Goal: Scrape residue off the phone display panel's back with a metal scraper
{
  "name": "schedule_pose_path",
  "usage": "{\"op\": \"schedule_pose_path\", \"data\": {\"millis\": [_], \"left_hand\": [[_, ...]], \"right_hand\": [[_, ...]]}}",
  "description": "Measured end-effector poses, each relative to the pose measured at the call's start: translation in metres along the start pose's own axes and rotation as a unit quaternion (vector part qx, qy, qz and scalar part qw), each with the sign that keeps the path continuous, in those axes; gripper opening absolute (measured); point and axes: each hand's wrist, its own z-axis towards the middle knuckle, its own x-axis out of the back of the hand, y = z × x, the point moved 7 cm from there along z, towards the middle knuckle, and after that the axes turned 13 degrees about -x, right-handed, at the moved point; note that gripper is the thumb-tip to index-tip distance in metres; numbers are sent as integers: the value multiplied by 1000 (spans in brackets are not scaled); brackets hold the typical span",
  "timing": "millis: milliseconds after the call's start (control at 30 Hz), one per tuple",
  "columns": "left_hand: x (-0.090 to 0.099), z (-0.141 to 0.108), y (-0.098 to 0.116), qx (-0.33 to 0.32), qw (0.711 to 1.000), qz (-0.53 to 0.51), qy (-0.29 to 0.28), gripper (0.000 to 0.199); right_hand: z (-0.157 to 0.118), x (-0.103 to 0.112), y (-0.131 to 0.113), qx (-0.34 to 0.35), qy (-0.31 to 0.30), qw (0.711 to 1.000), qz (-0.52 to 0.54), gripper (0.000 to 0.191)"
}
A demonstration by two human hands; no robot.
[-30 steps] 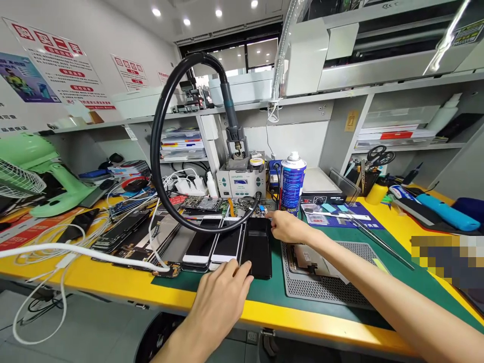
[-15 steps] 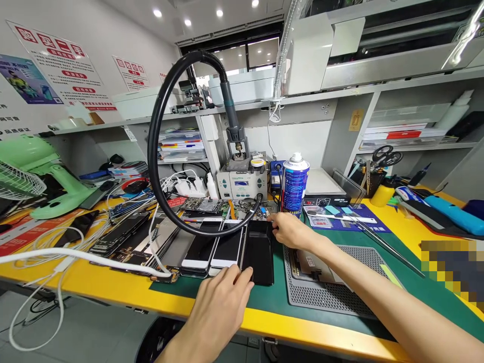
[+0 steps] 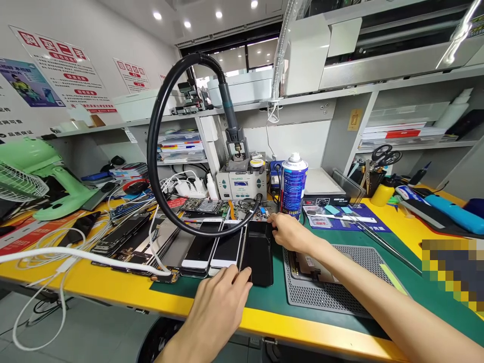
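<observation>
Barely anything has moved: left hand (image 3: 224, 298) and right hand (image 3: 292, 232) stay at the black slab (image 3: 259, 252).
Half-curled, the left hand touches its near-left edge; the right hand, fingers drawn together, is at its far-right corner. Whether either grips, I cannot tell. Opposite ends probably keep it steady beside the white phones (image 3: 228, 248). A black hose (image 3: 153, 156) loops over those, and a spray can (image 3: 294, 186) crowds the right hand.
</observation>
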Motion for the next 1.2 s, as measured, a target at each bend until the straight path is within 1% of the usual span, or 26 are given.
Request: {"op": "schedule_pose_path", "data": {"millis": [200, 433, 667, 867, 1000, 1133, 1200], "left_hand": [[3, 1, -2, 15, 1000, -16, -21, 32], [11, 8, -1, 36, 997, -39, -51, 32], [13, 11, -1, 43, 996, -44, -64, 32], [15, 11, -1, 48, 996, -48, -65, 32], [17, 13, -1, 50, 995, -48, -66, 30], [18, 11, -2, 51, 995, -48, -72, 32], [20, 9, -2, 47, 994, -52, -82, 34]], "right_hand": [[1, -3, 1, -5, 9, 1000, -7, 26], [-2, -1, -4, 6, 29, 999, -31, 17], [-4, -1, -3, 2, 34, 999, -39, 20], [-5, -1, -2, -3, 26, 999, -23, 23], [-7, 10, -2, 3, 7, 1000, 12, 23], [-16, 29, -2, 17, -14, 998, 65, 20], [-26, 42, 1, 23, -23, 995, 94, 26]]}}
